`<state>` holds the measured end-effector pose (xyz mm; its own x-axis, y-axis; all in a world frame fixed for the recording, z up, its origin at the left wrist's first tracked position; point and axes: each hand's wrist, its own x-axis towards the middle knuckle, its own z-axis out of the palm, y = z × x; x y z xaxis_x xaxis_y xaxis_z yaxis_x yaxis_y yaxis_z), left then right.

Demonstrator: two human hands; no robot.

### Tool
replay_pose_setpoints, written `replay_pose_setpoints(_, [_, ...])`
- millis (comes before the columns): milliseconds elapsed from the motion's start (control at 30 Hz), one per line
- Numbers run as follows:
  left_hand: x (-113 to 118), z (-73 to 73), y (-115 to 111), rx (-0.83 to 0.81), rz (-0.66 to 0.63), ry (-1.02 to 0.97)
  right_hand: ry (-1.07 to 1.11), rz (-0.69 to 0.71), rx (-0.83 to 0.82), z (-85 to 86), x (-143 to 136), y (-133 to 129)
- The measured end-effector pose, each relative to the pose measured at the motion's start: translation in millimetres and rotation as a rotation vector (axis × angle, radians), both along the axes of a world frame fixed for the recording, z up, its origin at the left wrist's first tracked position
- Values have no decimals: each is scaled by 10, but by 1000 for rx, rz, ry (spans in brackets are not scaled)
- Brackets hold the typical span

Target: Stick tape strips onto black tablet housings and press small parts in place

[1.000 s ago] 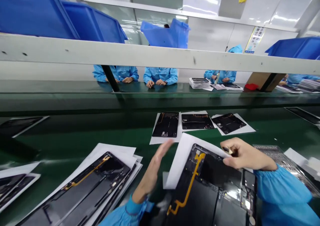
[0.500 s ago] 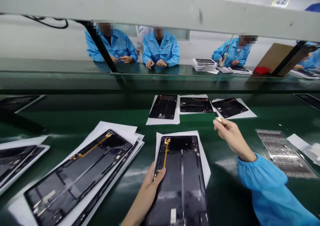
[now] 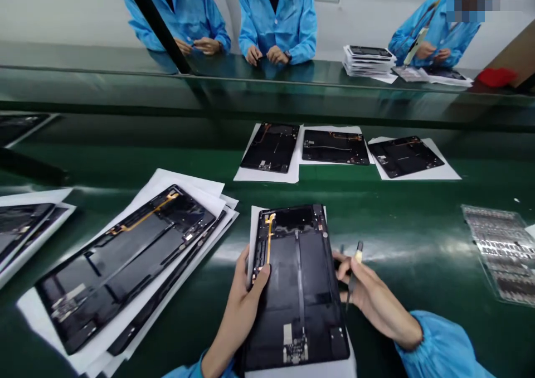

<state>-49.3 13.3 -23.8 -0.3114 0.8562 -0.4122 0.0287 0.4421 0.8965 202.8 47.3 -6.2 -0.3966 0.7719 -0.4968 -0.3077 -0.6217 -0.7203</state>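
A black tablet housing [image 3: 313,289] with an orange flex strip along its upper left lies on white paper at the bottom centre. My left hand [image 3: 246,294] grips its left edge, thumb on top and fingers underneath. At the right edge is my right hand [image 3: 368,289], closed around a slim tool [image 3: 351,280] with a pale section and a dark tip, its fingertips close to the housing. To the left, a similar housing [image 3: 137,261] rests slantwise on a pile of papers and housings.
Three housings [image 3: 334,146] on paper line the far side of the green bench [image 3: 179,166]. A clear tray of small parts [image 3: 501,252] sits at the right. More housings [image 3: 25,227] are at the left edge. People in blue work across the bench.
My right hand has come down and left to the housing's right edge, with the slim tool now showing. The view has tilted downward. My left hand still grips the housing.
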Motion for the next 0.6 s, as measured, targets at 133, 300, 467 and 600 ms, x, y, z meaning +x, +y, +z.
replay_pose_setpoints(133, [-2,17,67,-12,-19,-15,100,234,-68,43,241,-153])
replay_pose_setpoints(300, [-23,0,19,3,-62,77,164,177,-9,147,626,-108])
replay_pose_setpoints(467, [-175,145,-123,-11,-294,537,-241,-25,190,74,561,79])
replay_pose_setpoints(600, [-251,352,27,182,-335,1198,-406,-34,368,-15,261,274])
